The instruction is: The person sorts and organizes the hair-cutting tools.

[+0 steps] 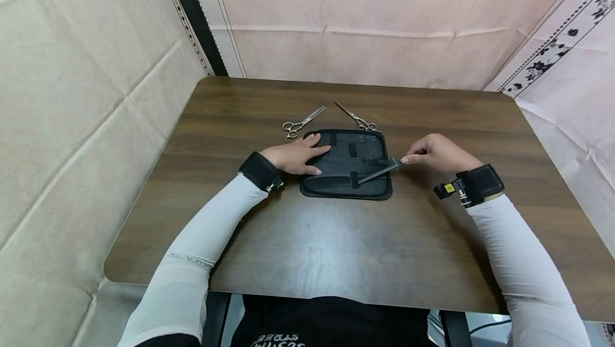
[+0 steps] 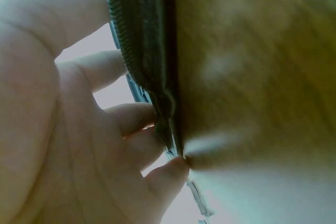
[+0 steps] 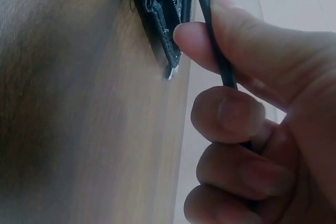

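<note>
An unfolded black zip case (image 1: pixel 343 189) lies on the table. My left hand (image 1: pixel 295 156) rests on its left side with the fingers spread over the edge; the left wrist view shows the zipper edge (image 2: pixel 131 40) against those fingers. With thumb and curled fingers, my right hand (image 1: pixel 434 153) pinches the end of a thin black comb (image 1: pixel 379 174), also seen in the right wrist view as a dark strip (image 3: pixel 220 61). The comb slants out past the case's right edge, its other end at a small strap (image 1: pixel 354 179). Its teeth cannot be made out.
Two pairs of silver scissors lie behind the case: one pair (image 1: pixel 304 123) at its back left corner, the other (image 1: pixel 357 118) at its back edge. Brown wooden table (image 1: pixel 240 123) surrounds the case, with pale cloth hanging (image 1: pixel 360 32) behind.
</note>
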Demonstrator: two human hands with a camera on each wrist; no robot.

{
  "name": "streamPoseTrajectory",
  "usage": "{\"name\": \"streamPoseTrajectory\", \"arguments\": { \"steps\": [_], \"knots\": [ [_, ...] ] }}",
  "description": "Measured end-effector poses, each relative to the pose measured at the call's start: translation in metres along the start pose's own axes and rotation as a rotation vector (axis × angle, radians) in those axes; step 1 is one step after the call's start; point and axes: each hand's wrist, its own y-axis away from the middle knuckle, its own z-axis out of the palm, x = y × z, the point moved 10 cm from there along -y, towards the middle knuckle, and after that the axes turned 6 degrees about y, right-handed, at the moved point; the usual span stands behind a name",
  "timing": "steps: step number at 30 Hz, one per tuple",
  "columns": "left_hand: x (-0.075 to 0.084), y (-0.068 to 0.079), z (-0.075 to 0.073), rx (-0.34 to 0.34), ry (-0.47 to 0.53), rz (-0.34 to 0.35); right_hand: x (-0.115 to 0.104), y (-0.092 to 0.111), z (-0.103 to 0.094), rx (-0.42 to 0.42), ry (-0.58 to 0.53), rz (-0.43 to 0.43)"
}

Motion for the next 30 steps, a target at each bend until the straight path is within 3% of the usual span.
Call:
{"name": "streamPoseTrajectory", "arguments": {
  "steps": [7, 17, 25, 30],
  "knots": [
    [-0.001, 0.000, 0.003, -0.003, 0.007, -0.008, 0.001, 0.004, 0.013, -0.106, -0.010, 0.019],
    [-0.001, 0.000, 0.002, 0.002, -0.001, -0.004, -0.001, 0.019, 0.047, -0.442, -0.117, 0.138],
    [0.001, 0.001, 0.000, 0.001, -0.002, 0.003, -0.007, 0.023, 0.053, -0.493, -0.073, 0.139],
    [0.001, 0.001, 0.000, 0.002, -0.004, 0.001, -0.014, 0.024, 0.061, -0.528, -0.103, 0.137]
  ]
}}
